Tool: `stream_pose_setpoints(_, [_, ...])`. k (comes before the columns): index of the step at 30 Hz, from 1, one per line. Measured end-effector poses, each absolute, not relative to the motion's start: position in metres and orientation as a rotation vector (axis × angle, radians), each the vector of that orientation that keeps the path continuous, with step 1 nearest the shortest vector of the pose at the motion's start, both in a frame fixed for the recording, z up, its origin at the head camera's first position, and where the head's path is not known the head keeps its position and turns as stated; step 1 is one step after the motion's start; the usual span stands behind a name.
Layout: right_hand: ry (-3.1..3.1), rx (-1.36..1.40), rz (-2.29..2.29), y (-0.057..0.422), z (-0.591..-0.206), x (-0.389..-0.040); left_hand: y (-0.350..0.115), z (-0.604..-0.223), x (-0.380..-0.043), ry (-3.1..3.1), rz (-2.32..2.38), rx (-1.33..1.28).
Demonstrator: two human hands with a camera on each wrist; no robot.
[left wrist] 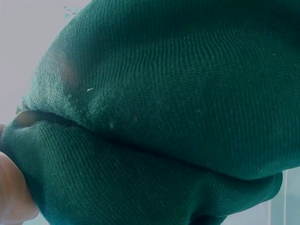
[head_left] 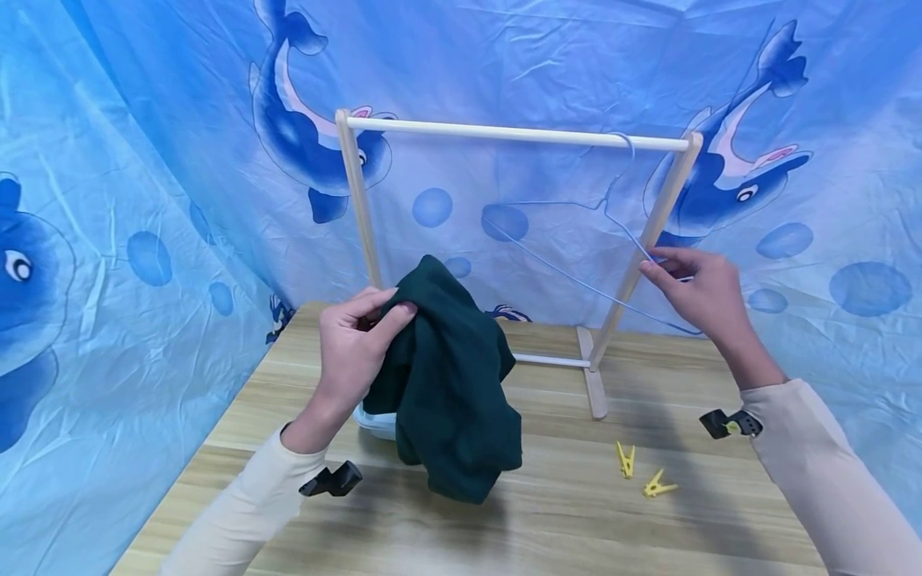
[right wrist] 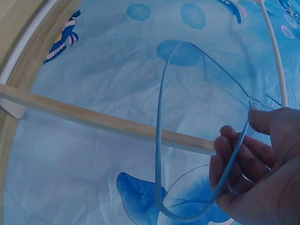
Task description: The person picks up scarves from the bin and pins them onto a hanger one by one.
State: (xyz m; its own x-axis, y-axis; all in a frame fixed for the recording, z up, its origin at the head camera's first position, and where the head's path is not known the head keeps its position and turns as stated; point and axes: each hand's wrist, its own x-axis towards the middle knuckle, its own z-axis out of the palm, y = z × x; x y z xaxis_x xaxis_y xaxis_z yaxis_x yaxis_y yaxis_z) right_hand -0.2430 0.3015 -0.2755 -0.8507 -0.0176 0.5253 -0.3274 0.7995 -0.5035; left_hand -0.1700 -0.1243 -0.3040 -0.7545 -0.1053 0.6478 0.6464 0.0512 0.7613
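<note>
In the head view my left hand (head_left: 353, 344) pinches a dark green knit cloth (head_left: 461, 392) near its upper edge, thumb in front. The cloth hangs in loose folds over the table, and its ribbed weave (left wrist: 178, 103) fills most of the left wrist view. At the right my right hand (head_left: 702, 292) holds the sloping shoulder of a thin light-blue wire hanger (head_left: 555, 276) between thumb and fingers. That hanger's hook loops over the top bar of a wooden rack (head_left: 504, 132). In the right wrist view the hanger wire (right wrist: 159, 140) passes across my curled fingers.
Two yellow clothespins (head_left: 625, 461) (head_left: 659, 485) lie on the wooden table (head_left: 576, 512) at the front right. Partly hidden behind the cloth is a pale container (head_left: 378, 424). The rack's foot (head_left: 594, 384) stands on the table, with a blue dolphin-print curtain (head_left: 540, 64) behind.
</note>
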Motion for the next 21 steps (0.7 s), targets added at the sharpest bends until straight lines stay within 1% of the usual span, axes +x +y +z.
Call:
stream_pose_setpoints(12, [-2.410,0.200,0.863,0.302,-0.271,-0.241,-0.122,-0.308,-0.169,-1.811,-1.752,-0.567])
stream_pose_setpoints(21, [-2.360,0.207,0.805,0.305,-0.253,-0.240,-0.121,-0.307,-0.171,-1.821,-1.763,-0.579])
